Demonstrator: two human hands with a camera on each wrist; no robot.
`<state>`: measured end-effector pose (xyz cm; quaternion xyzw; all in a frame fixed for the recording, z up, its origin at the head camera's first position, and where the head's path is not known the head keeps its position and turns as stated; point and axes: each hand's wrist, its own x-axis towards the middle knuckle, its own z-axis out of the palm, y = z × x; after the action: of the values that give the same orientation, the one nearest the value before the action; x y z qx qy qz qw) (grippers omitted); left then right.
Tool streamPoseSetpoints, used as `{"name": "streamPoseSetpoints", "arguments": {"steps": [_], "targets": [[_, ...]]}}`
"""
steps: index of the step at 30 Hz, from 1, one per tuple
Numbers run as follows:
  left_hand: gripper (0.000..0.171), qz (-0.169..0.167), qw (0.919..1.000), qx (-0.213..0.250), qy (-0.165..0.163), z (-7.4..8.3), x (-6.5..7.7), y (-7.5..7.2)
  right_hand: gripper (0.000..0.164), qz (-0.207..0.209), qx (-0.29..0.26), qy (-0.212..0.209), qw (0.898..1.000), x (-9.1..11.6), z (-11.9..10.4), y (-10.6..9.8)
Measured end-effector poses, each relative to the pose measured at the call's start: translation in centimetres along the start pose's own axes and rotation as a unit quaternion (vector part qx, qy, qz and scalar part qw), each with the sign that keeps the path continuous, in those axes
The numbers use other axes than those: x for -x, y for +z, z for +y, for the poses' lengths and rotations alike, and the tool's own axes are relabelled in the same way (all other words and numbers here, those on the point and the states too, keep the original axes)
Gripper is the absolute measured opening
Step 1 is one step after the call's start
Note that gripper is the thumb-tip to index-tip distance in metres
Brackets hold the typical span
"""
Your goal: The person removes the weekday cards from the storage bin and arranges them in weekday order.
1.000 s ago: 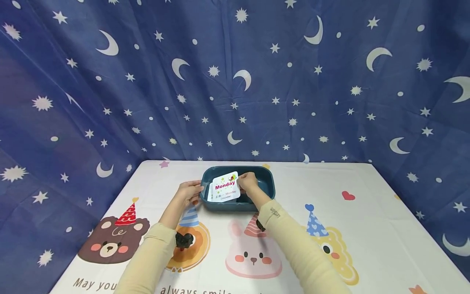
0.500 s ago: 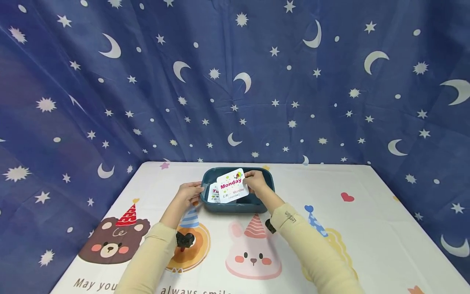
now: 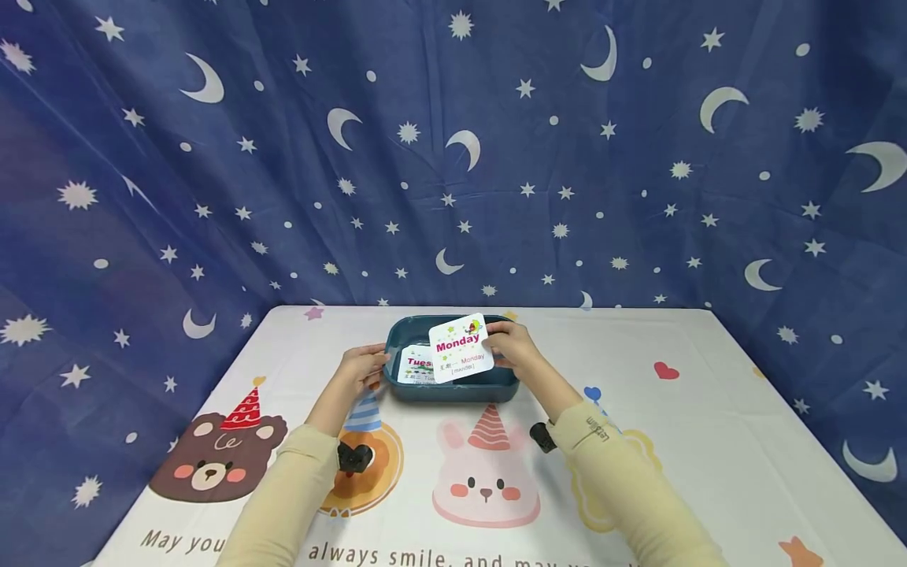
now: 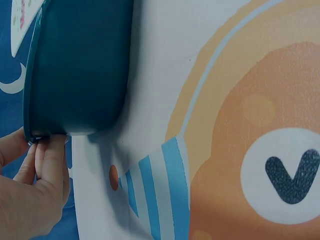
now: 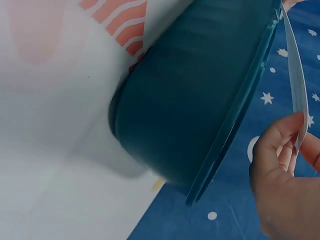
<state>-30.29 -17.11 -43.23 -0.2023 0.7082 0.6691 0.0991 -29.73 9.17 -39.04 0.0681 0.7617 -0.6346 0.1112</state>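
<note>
A dark teal plastic tub (image 3: 453,393) with rounded corners stands near the back of the table. My left hand (image 3: 358,368) grips its left end, and in the left wrist view the thumb and fingers (image 4: 51,162) meet at the rim (image 4: 31,100). With my right hand (image 3: 516,348) I pinch a white card (image 3: 459,358) by its right edge, tilted above the tub. "Monday" is printed on it in pink, with Chinese characters below. The right wrist view shows this card (image 5: 296,75) edge-on, outside the tub's rim. A "Tuesday" card (image 3: 416,364) lies in the tub's left part, partly covered.
The white tablecloth (image 3: 708,441) carries printed party animals and lettering. A blue curtain (image 3: 453,197) with moons and stars hangs right behind the table. Black wrist cameras (image 3: 354,457) sit below both hands.
My right hand has lifted the Monday card up and to the right, uncovering more of the Tuesday card beneath. The left hand keeps its hold on the tub.
</note>
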Motion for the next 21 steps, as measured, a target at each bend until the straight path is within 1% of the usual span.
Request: {"name": "streamPoseSetpoints", "arguments": {"steps": [3,7,14,21], "targets": [[0.043,0.000,1.0000,0.001,-0.002,0.0,0.1,0.0,0.040,-0.005,-0.008,0.000,1.000,0.5,0.1,-0.8],[0.043,-0.007,1.0000,0.002,0.005,0.0,0.2,-0.1,0.041,-0.010,-0.019,0.002,1.000,1.2,0.2,-1.8],[0.043,-0.012,0.9999,0.007,0.008,0.0,0.1,-0.1,0.045,-0.005,-0.010,0.013,1.000,2.3,0.5,-3.1],[0.043,-0.007,0.9999,0.008,0.002,0.0,0.3,-0.1,0.041,-0.014,-0.010,-0.008,1.000,3.6,0.8,-5.1]]}}
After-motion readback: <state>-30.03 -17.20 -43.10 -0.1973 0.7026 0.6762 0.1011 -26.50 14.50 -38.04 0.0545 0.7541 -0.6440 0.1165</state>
